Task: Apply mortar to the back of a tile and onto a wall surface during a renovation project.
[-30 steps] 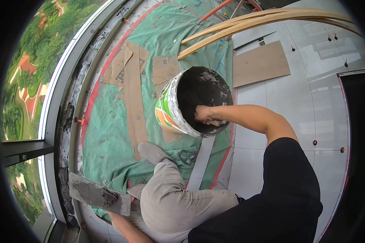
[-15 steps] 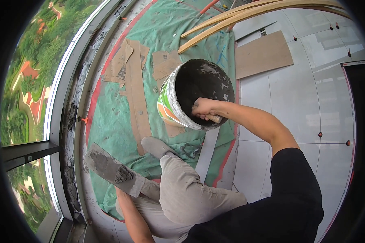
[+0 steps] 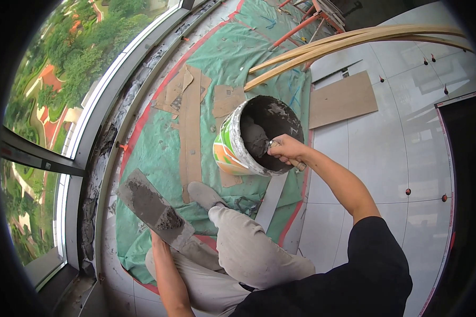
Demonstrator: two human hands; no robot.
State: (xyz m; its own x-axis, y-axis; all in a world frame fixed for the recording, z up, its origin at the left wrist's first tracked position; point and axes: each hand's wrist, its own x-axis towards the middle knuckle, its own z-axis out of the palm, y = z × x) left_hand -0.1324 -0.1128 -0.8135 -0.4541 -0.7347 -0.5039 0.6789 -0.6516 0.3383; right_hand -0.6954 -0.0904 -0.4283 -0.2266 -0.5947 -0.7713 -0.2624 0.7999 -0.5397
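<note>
A paint-type bucket with a white, green and orange side stands tilted in front of me, its inside coated in dark grey mortar. My right hand is at its near right rim, closed round the wooden handle of a trowel. Wet mortar is heaped at the trowel's blade inside the bucket. My left hand is under a long, flat plastering trowel and supports it face up; its fingers are hidden beneath. A small mound of mortar lies on that trowel's near end.
Green sheeting with red edges covers the floor, with torn cardboard on it. Long wooden strips arch at the back. A brown board lies on white tiles. A window frame runs along the left.
My right hand has risen slightly out of the bucket, and mortar at the trowel's blade now shows. The view has shifted; my left hand still supports the plastering trowel.
</note>
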